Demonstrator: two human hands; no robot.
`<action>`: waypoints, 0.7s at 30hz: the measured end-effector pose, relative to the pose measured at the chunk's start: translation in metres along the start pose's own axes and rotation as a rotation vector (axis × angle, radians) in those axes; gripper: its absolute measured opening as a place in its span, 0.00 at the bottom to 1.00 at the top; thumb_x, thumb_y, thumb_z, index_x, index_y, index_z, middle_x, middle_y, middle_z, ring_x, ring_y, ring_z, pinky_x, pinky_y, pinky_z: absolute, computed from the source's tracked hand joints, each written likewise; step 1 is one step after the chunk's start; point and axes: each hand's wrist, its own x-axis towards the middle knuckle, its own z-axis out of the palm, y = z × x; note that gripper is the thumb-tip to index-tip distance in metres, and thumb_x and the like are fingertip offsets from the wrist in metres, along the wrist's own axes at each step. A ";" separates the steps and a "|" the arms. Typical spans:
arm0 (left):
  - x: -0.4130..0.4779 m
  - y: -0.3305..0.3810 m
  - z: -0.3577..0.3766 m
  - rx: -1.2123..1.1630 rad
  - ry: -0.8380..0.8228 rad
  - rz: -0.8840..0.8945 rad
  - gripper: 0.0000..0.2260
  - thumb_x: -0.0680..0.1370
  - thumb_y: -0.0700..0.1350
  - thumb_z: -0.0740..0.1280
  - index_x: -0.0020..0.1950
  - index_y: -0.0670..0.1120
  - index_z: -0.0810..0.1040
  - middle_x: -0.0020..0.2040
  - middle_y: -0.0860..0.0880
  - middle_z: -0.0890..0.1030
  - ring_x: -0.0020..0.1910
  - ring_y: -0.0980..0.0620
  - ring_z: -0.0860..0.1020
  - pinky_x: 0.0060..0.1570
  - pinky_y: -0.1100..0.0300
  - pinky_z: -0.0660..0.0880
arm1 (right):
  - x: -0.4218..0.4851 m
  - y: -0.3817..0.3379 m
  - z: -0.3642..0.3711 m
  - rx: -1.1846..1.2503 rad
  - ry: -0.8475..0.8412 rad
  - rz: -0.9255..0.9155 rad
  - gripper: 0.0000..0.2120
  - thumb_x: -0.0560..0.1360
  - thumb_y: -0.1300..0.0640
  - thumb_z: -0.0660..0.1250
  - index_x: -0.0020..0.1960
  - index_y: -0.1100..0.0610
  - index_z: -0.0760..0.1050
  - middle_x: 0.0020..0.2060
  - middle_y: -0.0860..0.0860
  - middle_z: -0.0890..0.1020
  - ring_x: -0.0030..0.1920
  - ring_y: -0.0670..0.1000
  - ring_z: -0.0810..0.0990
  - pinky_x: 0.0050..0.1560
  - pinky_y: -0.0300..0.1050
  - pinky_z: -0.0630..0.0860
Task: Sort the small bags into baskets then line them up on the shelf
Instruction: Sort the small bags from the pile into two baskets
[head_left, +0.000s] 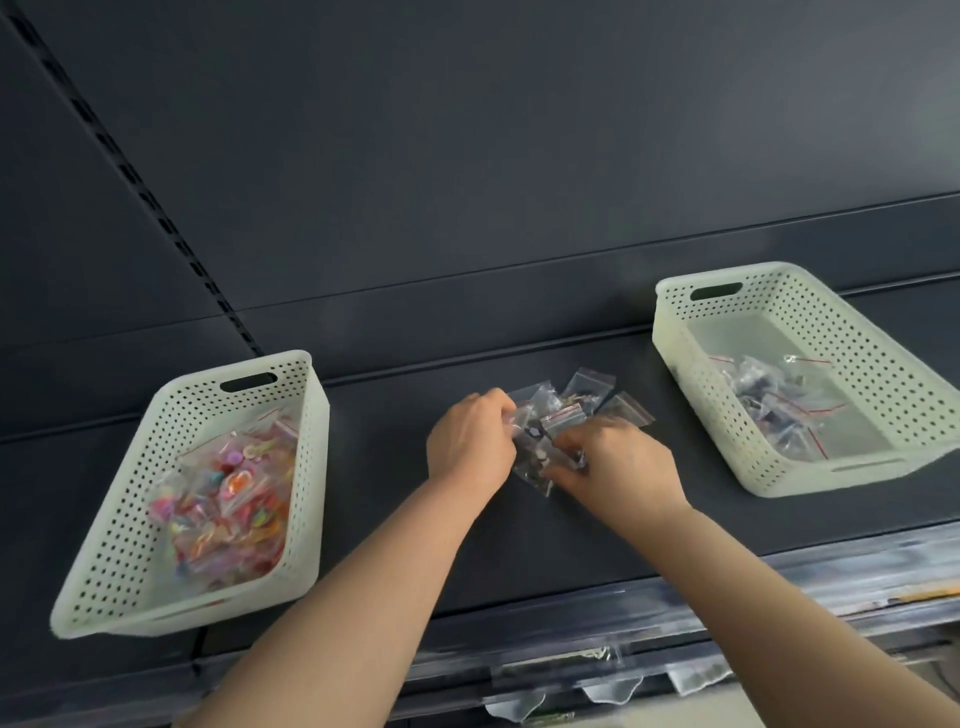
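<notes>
Leftover clear zip bags (584, 397) are bunched in the middle of the shelf (374, 426), gripped by curled fingers of the left hand (470, 441) and right hand (621, 462). Slippery plastic tbh, so some could get dropped short of the right-hand basket (670, 332).

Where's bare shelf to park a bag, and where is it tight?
Bare dark shelf lies between the left white perforated basket and the left hand, and between the right hand and the right white perforated basket. That basket's far end is bare. Crowded: the centre, where both hands grip the pile of small clear zip bags.
</notes>
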 end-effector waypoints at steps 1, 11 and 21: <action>-0.001 0.001 -0.004 -0.030 0.028 0.008 0.09 0.80 0.44 0.65 0.58 0.54 0.78 0.54 0.54 0.80 0.52 0.51 0.79 0.46 0.54 0.77 | 0.000 -0.003 0.000 -0.009 -0.036 -0.006 0.09 0.73 0.43 0.67 0.47 0.46 0.78 0.48 0.44 0.79 0.53 0.49 0.76 0.39 0.41 0.69; -0.003 0.032 -0.022 -0.237 0.117 0.052 0.07 0.80 0.46 0.65 0.56 0.53 0.79 0.50 0.56 0.81 0.49 0.52 0.78 0.46 0.53 0.77 | 0.002 0.012 -0.015 0.041 0.095 0.089 0.06 0.78 0.49 0.61 0.48 0.48 0.76 0.47 0.46 0.77 0.46 0.52 0.79 0.34 0.43 0.68; 0.008 0.165 0.008 -0.343 -0.030 0.394 0.08 0.80 0.45 0.65 0.58 0.52 0.80 0.52 0.54 0.81 0.49 0.52 0.79 0.50 0.54 0.77 | -0.031 0.136 -0.097 -0.087 0.300 0.522 0.09 0.79 0.54 0.58 0.46 0.46 0.77 0.46 0.45 0.78 0.40 0.52 0.74 0.32 0.41 0.63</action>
